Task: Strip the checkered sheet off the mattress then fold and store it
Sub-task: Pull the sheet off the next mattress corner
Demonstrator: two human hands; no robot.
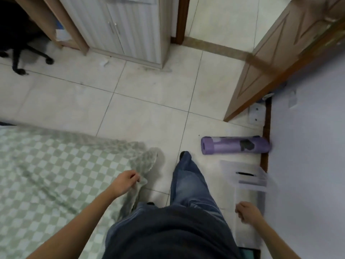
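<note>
At lower left of the head view, the checkered sheet, green & white, lies spread over the bed, its near corner bunched up and hanging off the edge toward the tiled floor. The left hand grips that corner, fingers curled round the cloth. The right hand hangs by the person's side w/ fingers loosely curled, holding nothing. A leg in blue jeans stands between the two hands.

Containers: a pale translucent box sits on the floor near the wall at right, too blurred to tell what's in it. A striped cabinet at top has both doors closed.

Labels: a purple rolled mat lies just beyond the box, one end against the wall; it carries a pale band and a dark patch, text unreadable. A wooden door stands open at upper right, and a black chair base shows at upper left.
</note>
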